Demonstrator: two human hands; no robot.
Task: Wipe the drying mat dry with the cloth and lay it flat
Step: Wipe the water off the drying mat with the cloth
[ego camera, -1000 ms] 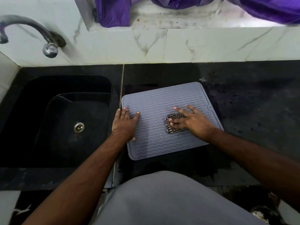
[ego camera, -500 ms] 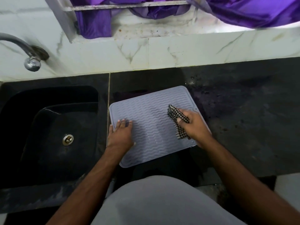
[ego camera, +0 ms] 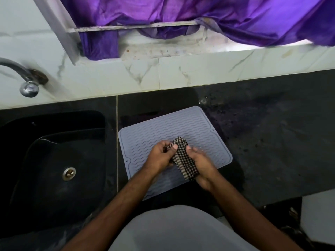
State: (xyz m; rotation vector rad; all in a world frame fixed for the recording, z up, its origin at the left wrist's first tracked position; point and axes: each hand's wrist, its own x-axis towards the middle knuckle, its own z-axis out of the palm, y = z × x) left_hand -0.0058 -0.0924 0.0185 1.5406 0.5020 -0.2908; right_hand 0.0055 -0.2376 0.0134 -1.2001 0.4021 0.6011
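A grey drying mat (ego camera: 152, 131) with wavy ridges lies flat on the black counter, just right of the sink. Above its middle I hold a black-and-white checked cloth (ego camera: 183, 160), bunched into a long roll. My left hand (ego camera: 161, 156) grips the cloth's upper end, thumb on top. My right hand (ego camera: 201, 165) grips its lower end from the right. Neither hand touches the mat. Small water drops glint on the mat near my right hand.
A black sink (ego camera: 59, 160) with a metal drain lies to the left, a chrome tap (ego camera: 27, 84) above it. The black counter (ego camera: 281, 138) stretches to the right. White marble wall (ego camera: 181, 73) and purple curtain (ego camera: 199, 17) stand behind.
My left hand has left the mat's left side and taken hold of the cloth. My right hand has lifted the cloth off the mat; both now hold it together.
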